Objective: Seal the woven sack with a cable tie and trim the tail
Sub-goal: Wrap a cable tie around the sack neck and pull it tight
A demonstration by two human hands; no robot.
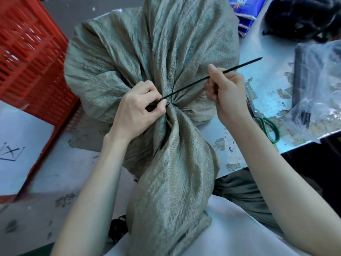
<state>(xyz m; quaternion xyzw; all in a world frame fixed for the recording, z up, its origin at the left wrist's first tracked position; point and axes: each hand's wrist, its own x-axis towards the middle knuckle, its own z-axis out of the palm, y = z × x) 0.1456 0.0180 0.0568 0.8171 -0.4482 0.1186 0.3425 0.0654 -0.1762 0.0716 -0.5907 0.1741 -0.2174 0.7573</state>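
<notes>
The grey-green woven sack (158,58) lay on the bench (273,100), its full body spread away from the person and its loose mouth end trailing back toward their lap. The cloth was gathered into a tight neck near the middle of the view, and the black cable tie (212,79) was looped around that neck.

The left hand (136,111) rested against the neck from the left, its fingers (158,106) closed on the tie where it met the gathered cloth; the tie's head was hidden under them. From there the tie's tail ran straight up and to the right, taut, across the sack. The right hand (227,93) was curled in a fist around the tail partway along, thumb raised, with the tip of the tail sticking out beyond the fist over the bench. The tail was uncut.

A pair of scissors (265,122) with green handles lay on the bench just beside the right wrist, blades closed. Further right sat a clear plastic bag (321,93) holding dark items that were too blurred to tell apart. A red plastic crate (31,63) stood to the left of the sack, and blue printed packets (245,13) lay beyond the sack at the top.
</notes>
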